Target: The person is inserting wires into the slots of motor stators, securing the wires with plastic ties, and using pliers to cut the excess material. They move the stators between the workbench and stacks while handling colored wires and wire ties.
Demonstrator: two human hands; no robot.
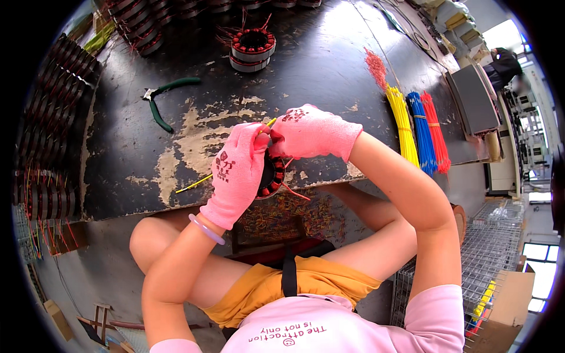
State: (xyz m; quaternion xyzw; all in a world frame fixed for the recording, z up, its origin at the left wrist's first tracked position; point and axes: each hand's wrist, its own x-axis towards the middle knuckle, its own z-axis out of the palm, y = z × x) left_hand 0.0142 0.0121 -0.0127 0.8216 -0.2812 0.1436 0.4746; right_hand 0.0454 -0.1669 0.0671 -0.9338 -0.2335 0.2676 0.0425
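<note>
A yellow tube (271,122) is pinched by fingers of the left hand (236,162); the grip of the right hand (315,132) cannot be told. Beneath both, the red-wound ring (279,175) is partly covered.

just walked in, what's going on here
A seated person, wearing pink gloves, has the left hand and right hand together at a ring-shaped core by the near edge of the table. A thin yellow piece shows between them; which hand grips it is unclear. Green-handled pliers lie open to the left; yellow, blue and red bundles lie right.
</note>
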